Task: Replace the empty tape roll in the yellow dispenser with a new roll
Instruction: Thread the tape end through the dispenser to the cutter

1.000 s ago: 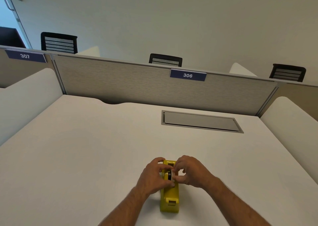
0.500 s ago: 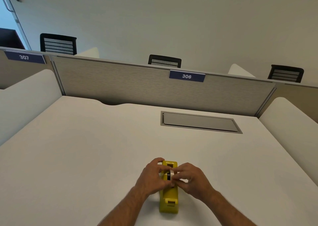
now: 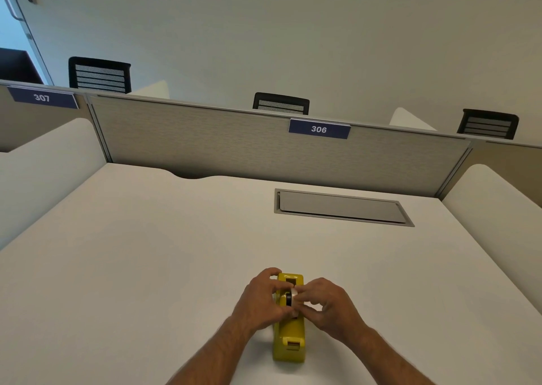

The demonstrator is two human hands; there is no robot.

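Note:
A yellow tape dispenser (image 3: 289,342) lies lengthwise on the white desk (image 3: 146,267), near its front edge, cutter end toward me. A small tape roll (image 3: 291,296) with a black hub and pale rim sits in the dispenser's middle slot. My left hand (image 3: 262,302) curls round the dispenser's left side with fingers at the roll. My right hand (image 3: 330,307) pinches the roll from the right with thumb and fingertips. Most of the roll is hidden by my fingers.
A grey hatch cover (image 3: 341,207) is set flush in the desk at the back right. A fabric partition (image 3: 234,147) with a "306" label (image 3: 319,129) closes the far side. White side panels (image 3: 495,208) flank the desk. Black chairs (image 3: 281,104) stand beyond.
My right hand has dropped lower and closer onto the roll. The roll's pale rim now shows between my fingers in the slot. The dispenser has not moved.

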